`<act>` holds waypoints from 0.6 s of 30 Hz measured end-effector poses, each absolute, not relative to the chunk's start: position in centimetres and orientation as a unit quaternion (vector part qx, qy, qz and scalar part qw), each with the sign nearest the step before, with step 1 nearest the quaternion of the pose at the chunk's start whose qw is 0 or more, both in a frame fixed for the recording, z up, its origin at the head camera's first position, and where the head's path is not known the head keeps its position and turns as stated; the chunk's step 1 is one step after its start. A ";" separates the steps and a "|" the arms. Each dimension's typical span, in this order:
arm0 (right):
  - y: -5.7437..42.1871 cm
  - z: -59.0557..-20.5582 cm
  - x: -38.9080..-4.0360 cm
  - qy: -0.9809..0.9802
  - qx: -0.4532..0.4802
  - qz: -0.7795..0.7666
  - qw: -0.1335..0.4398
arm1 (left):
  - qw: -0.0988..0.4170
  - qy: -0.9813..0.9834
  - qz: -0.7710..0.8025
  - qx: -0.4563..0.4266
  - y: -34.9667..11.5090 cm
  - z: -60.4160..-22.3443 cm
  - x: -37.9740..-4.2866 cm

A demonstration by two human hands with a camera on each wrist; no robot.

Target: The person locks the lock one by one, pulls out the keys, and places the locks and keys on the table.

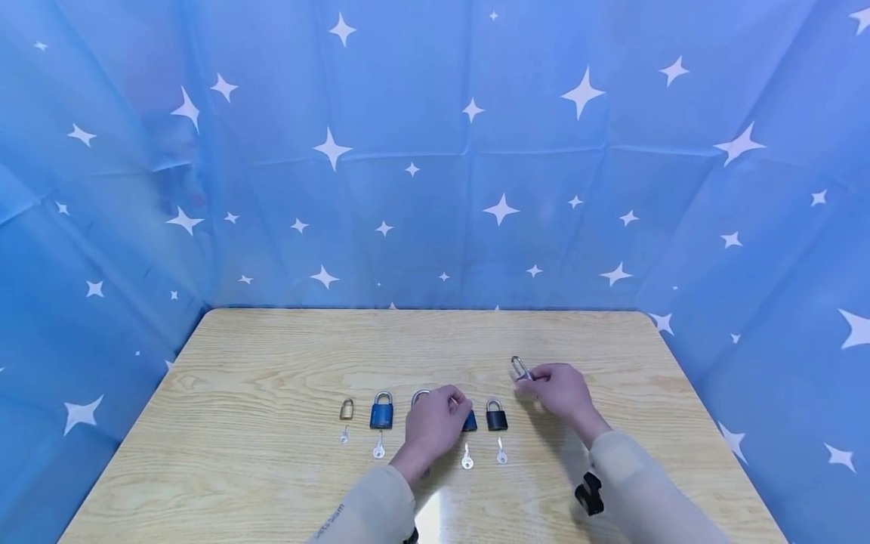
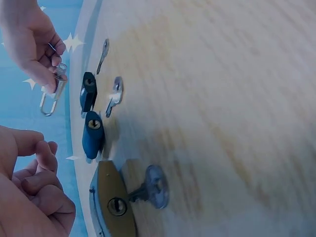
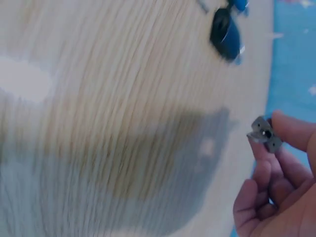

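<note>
My right hand holds a small padlock between thumb and fingers, above the table at the right end of a row of padlocks. Its long silver shackle points away from the hand, and a keyhole shows in its end. My left hand is over the middle of the row with loosely bent fingers and nothing seen between them. Beneath it is a padlock with a brass-coloured bottom, mostly hidden in the head view, with a key by it. Beside it lies a blue padlock.
A black padlock lies further right, a blue padlock and a small brass padlock to the left. Several keys, such as a silver key, lie before them on the wooden table. A starry blue curtain hangs behind.
</note>
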State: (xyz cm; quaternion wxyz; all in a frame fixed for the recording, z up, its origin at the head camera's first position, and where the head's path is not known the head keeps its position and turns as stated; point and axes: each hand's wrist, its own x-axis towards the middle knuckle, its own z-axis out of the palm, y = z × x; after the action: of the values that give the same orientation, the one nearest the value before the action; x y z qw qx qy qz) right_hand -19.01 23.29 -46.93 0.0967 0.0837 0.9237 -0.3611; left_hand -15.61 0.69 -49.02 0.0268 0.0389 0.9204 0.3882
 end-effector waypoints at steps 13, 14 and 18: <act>19.6 -46.4 -16.6 0.821 0.029 -0.546 0.163 | 0.012 0.868 0.492 0.060 0.8 -47.4 -16.8; 19.4 -46.5 -16.4 0.817 0.024 -0.552 0.166 | 0.016 0.865 0.498 0.062 0.9 -47.3 -16.8; 19.1 -46.8 -16.1 0.804 0.004 -0.571 0.168 | 0.024 0.847 0.525 0.076 1.0 -47.2 -16.8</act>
State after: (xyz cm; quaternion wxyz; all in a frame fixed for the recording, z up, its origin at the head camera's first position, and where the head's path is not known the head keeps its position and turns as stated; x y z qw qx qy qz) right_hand -16.13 19.09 -46.84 0.1681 0.0044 0.8037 -0.5707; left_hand -16.80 1.00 -47.18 0.0237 0.0759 0.8474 0.5250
